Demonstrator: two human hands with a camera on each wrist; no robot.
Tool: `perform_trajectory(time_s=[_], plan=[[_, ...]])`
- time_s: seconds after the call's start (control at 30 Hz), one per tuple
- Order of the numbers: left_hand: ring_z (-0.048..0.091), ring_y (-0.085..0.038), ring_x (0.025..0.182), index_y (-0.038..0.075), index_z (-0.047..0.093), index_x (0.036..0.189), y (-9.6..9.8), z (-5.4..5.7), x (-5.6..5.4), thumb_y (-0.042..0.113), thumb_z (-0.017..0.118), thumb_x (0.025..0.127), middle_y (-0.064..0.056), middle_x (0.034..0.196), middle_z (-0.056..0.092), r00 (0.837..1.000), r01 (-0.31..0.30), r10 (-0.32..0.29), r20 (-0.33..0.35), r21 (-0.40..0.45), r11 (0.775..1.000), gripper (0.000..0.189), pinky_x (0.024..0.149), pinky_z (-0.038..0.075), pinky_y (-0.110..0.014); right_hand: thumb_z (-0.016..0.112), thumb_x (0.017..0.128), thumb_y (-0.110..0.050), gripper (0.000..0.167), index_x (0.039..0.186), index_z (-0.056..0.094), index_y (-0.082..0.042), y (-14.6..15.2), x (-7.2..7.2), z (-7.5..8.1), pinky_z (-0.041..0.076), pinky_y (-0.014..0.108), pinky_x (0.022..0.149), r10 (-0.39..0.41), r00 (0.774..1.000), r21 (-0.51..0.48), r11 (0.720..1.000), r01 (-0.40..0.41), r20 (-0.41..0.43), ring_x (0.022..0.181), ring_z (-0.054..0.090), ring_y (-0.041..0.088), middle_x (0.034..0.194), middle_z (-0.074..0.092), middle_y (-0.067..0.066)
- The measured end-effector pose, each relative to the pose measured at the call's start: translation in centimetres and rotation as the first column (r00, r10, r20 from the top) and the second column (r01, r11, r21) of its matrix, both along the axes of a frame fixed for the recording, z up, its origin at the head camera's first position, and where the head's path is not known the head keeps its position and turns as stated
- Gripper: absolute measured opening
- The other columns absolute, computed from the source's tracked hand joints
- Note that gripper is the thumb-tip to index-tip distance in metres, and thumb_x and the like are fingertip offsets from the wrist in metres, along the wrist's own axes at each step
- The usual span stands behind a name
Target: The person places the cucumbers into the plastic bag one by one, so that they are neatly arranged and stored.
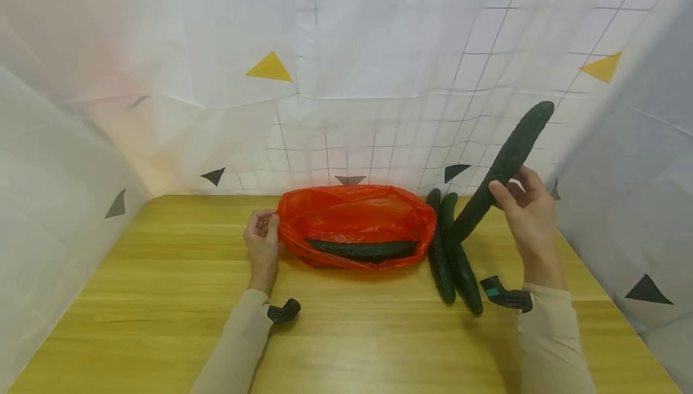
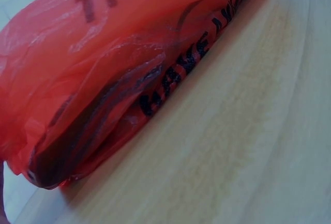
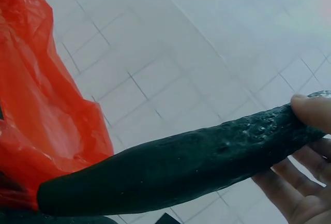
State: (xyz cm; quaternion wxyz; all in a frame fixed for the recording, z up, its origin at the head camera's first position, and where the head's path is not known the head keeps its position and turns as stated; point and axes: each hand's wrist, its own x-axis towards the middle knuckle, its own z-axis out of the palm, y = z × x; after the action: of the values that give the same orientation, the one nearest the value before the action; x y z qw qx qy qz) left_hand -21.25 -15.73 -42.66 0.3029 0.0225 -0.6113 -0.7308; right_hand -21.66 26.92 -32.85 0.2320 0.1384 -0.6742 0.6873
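A red plastic bag point(image 1: 352, 201) lies on the table with its mouth spread wide, and one dark green cucumber point(image 1: 368, 252) shows inside it. My left hand point(image 1: 262, 240) pinches the bag's left rim between thumb and fingers. Up at the right, my right hand point(image 1: 530, 210) grips another cucumber point(image 1: 511, 153) near its middle, tilted with its upper end to the right. In the right wrist view this cucumber's lower end overlaps the bag point(image 3: 51, 105); whether they touch I cannot tell. Black print runs along the bag point(image 2: 119, 43) in the left wrist view.
Side by side on the wooden table point(image 1: 346, 334), two cucumbers lie just right of the bag, a left one point(image 1: 441, 261) and a right one point(image 1: 467, 283). White sheeting point(image 1: 346, 129) with black and yellow triangles encloses the back and sides.
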Motion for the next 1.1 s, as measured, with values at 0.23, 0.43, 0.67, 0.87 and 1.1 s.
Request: perform_trajectory(time_s=[0.23,0.43,0.67,0.87,1.1], plan=[[0.057,-0.007,0.069,-0.015,0.056,0.102,-0.3,0.1,0.0,0.001,0.060,0.089,-0.001,0.082,0.062,1.000,-0.006,0.006,-0.004,0.000,1.000,0.021,0.064,0.048,-0.015,0.062,0.086,0.001,0.049,0.133,0.050,-0.006,-1.5,-0.2,0.2,0.052,0.018,0.082,0.017,1.000,-0.028,0.999,-0.018,-0.023,0.100,0.062,0.015,0.116,0.056,0.009],[0.058,-0.006,0.069,-0.016,0.056,0.102,-0.6,0.2,0.0,0.001,0.060,0.088,-0.002,0.082,0.062,1.000,-0.008,0.008,-0.008,0.001,1.000,0.022,0.064,0.049,-0.015,0.059,0.086,0.008,0.050,0.134,0.048,-0.003,-2.4,-0.6,0.2,0.052,0.022,0.085,0.076,0.993,-0.083,0.993,-0.084,-0.089,0.104,0.062,0.019,0.124,0.053,0.014],[0.058,-0.006,0.071,-0.015,0.056,0.103,-0.9,0.1,0.1,0.002,0.059,0.089,0.001,0.083,0.062,1.000,-0.011,0.011,0.010,-0.011,1.000,0.022,0.066,0.049,-0.015,0.058,0.086,0.010,0.051,0.134,0.047,-0.003,-3.6,-0.8,0.0,0.050,0.022,0.090,0.088,0.989,-0.122,0.987,-0.103,-0.120,0.109,0.059,0.022,0.129,0.050,0.015],[0.058,-0.007,0.070,-0.013,0.057,0.102,-1.0,0.0,0.1,0.001,0.059,0.089,0.001,0.082,0.062,1.000,-0.020,0.020,0.006,-0.009,1.000,0.020,0.064,0.049,-0.015,0.056,0.084,0.016,0.050,0.131,0.047,0.003,-5.0,-1.2,-0.5,0.052,0.026,0.089,0.125,0.975,-0.144,0.978,-0.153,-0.185,0.103,0.060,0.022,0.121,0.054,0.015],[0.056,-0.008,0.070,-0.007,0.059,0.102,-0.8,-1.7,-1.1,0.006,0.061,0.090,0.003,0.083,0.062,1.000,-0.001,0.001,0.029,-0.008,1.000,0.019,0.064,0.048,-0.016,0.055,0.081,0.020,0.051,0.130,0.045,0.007,-5.6,-1.4,-1.2,0.051,0.025,0.090,0.169,0.953,-0.103,0.974,-0.201,-0.252,0.107,0.058,0.025,0.121,0.054,0.017]])
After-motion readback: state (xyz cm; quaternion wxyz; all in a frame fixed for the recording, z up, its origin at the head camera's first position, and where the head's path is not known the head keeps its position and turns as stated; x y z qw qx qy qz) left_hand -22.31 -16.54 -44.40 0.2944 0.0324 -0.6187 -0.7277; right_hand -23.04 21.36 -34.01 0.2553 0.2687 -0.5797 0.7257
